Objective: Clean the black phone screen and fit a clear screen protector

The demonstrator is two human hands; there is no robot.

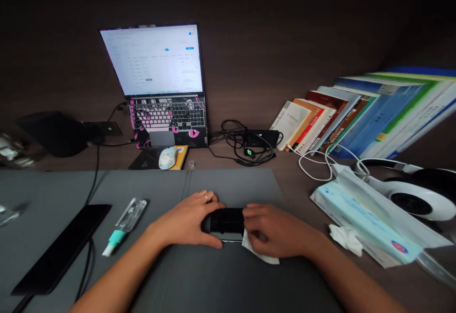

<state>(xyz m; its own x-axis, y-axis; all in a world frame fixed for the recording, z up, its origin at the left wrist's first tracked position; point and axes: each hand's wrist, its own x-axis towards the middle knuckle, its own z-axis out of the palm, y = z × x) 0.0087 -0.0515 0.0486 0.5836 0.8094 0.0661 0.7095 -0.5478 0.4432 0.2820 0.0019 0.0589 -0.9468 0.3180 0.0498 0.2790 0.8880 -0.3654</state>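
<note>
A black smartphone (228, 222) lies flat on the grey desk mat (199, 279), its glossy face up. My left hand (194, 220) grips its left end, thumb along the near edge and fingers along the far edge. A ring shows on one finger. Over the phone's right end, my right hand (272, 230) is closed around a white tissue (265, 257). Part of the tissue sticks out below the fingers, and the hand hides the phone's right end.
A spray bottle (126, 225) and a black slab-like device (64, 249) lie left. Behind are a laptop (167, 123), mouse (168, 157) and tangled cables (245, 149). To the right are a tissue pack (366, 220), crumpled tissue (346, 238), headphones (413, 196) and books (395, 113).
</note>
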